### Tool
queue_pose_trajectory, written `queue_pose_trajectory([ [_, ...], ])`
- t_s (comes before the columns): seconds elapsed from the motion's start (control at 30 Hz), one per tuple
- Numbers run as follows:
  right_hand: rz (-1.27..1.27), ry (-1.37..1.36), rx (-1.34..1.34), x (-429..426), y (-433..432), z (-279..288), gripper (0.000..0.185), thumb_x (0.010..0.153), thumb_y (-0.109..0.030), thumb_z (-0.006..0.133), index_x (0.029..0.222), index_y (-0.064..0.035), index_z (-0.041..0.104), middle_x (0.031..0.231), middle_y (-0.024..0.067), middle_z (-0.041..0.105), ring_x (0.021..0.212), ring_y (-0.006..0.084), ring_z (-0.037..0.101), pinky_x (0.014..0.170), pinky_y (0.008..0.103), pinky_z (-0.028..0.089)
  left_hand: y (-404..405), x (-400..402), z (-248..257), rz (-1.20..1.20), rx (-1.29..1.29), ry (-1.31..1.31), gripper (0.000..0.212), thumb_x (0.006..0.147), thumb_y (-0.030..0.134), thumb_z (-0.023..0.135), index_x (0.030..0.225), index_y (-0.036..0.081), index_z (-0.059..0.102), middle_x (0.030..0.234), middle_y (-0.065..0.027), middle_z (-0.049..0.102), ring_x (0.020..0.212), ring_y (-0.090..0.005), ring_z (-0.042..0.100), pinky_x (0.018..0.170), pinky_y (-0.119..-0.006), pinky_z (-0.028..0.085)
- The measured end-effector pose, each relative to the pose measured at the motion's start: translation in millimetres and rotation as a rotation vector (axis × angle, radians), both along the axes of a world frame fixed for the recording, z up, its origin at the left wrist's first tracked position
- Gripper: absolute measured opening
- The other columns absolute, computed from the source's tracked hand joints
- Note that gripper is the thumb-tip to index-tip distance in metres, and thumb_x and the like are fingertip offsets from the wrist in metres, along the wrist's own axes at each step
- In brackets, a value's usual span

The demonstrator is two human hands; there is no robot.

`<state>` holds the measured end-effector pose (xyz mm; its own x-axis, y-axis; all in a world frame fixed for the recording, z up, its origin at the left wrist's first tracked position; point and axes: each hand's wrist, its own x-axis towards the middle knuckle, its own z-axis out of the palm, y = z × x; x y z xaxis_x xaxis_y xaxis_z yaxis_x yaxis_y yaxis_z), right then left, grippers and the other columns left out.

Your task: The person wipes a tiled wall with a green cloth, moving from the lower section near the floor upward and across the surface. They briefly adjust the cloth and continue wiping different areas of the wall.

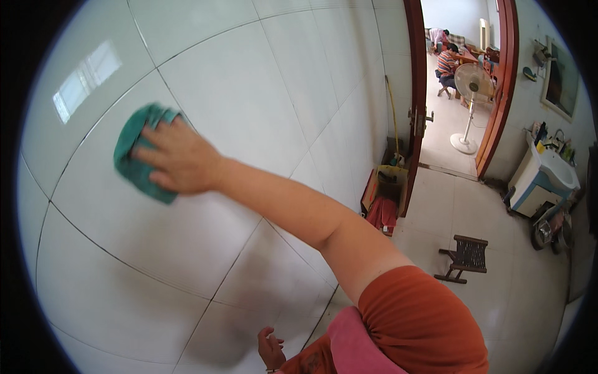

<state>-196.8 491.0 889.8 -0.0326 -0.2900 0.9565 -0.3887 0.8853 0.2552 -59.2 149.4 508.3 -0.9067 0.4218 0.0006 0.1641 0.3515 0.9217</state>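
My right hand (182, 156) presses a folded green cloth (145, 180) flat against a wall of pale glazed tiles (233, 70). The fingers are spread over the cloth, and both look slightly blurred. From the orange sleeve at lower right, my bare right arm stretches across the wall. Low in the view, my left hand (271, 348) hangs near the tiles with its fingers loosely bent and nothing visible in it. A band circles that wrist.
Beside the open door (413, 107) stands a cardboard box (395, 180) with red cloth. A low folding stool (469, 255) is on the floor; a washbasin cabinet (537, 182) stands at right. Through the doorway are a pedestal fan (473, 89), a seated person (447, 65) and another person (437, 36).
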Motion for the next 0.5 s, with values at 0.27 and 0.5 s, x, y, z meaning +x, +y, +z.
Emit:
queue_pose_trajectory([
  [0.27,-0.105,0.085,-0.395,-13.8,195.0,1.5,0.047,0.092,-0.027,0.057,0.129,0.0019,0.054,0.144,0.0292,0.039,0.133,0.0485,0.037,0.114,0.0562,0.027,64.1,1.5,3.6,0.084,-0.036,0.118,0.024,0.104,0.016,0.043,0.122,0.004,0.054,0.113,-0.0074,0.062,0.070,-0.0129,0.063,0.059,-0.026,0.050],
  [0.5,-0.126,-0.017,-0.522,-17.0,316.0,-94.7,0.042,0.093,-0.020,0.054,0.124,0.0083,0.052,0.141,0.0367,0.038,0.136,0.0549,0.031,0.116,0.0605,0.023,176.1,17.6,49.7,0.192,0.048,0.167,0.026,0.102,0.013,0.045,0.122,0.002,0.056,0.115,-0.0084,0.063,0.070,-0.0128,0.064,0.058,-0.026,0.050],
])
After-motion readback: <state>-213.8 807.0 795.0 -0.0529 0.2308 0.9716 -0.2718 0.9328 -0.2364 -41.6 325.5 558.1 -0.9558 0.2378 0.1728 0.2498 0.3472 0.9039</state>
